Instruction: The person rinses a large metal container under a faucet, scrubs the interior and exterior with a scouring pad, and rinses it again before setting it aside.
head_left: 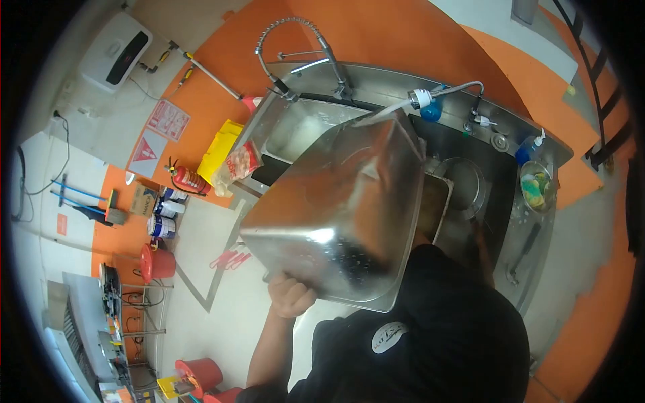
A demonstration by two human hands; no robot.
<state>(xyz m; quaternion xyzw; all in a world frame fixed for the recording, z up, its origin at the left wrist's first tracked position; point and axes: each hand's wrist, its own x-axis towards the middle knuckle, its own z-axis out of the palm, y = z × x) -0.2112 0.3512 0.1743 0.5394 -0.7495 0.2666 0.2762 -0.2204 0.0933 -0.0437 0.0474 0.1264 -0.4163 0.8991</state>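
Observation:
A large, deep stainless steel food pan [322, 208] is tilted over the sink, its outer side and bottom turned up toward me. My left hand [292, 295] is closed around the pan's near left rim. Behind the pan my right hand is hidden; only a bit of its forearm [421, 238] shows past the black sleeve. Water streams from the white-tipped faucet [420, 99] onto the pan's far edge. Under the stream, the left basin holds another steel pan [279, 138] with foamy water. In the right basin [494, 181] lie a round lid [463, 185] and a further pan [440, 201], partly covered.
A spring-neck faucet [295, 23] rises behind the sink. On the right ledge are a bowl with a sponge [535, 188], a soap bottle [531, 148] and a dark-handled utensil [527, 248]. A yellow container [225, 148], plastic bag [238, 164] and fire extinguisher [187, 178] stand left.

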